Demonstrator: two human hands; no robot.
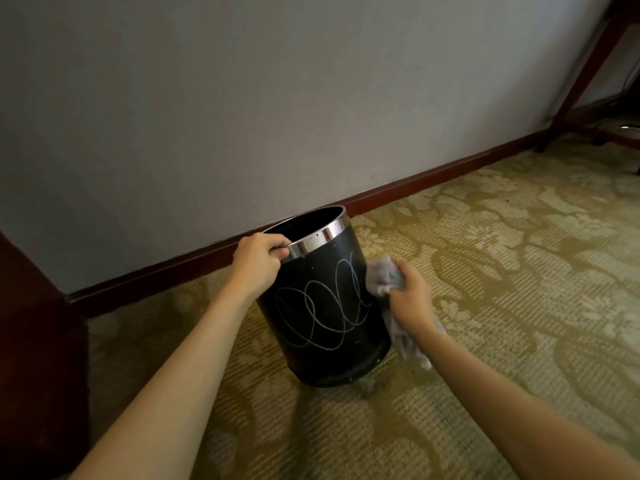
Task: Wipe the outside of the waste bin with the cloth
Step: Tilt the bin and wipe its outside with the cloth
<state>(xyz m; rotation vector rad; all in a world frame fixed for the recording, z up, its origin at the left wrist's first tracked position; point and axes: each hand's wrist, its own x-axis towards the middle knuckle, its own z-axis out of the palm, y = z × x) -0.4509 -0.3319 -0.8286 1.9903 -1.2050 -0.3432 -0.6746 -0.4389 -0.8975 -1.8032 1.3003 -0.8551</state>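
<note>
Patterned yellow-green carpet (485, 271) covers the floor, meeting a grey wall (277, 98) along a dark red-brown skirting board (415, 183). At the far left edge stands a dark wooden piece of furniture (34, 341). Next comes the left hand (258, 259), its fingers (278, 245) hooked over the shiny metal rim band (318, 237) of a black cylindrical waste bin (329, 306), clenched on that rim. The bin stands on the carpet near the skirting board, tipped a little away from upright, its open mouth facing up and toward the wall. Pale looping scribble marks (322, 306) run across its near side. Just right of the bin, the right hand (410, 296) grips a bunched pale grey cloth (382, 275), fingers closed around it; the cloth sits against or just beside the bin's right wall, and a loose end hangs below the wrist. At the upper right, reddish wooden furniture legs (585, 74) rise from the carpet.
</note>
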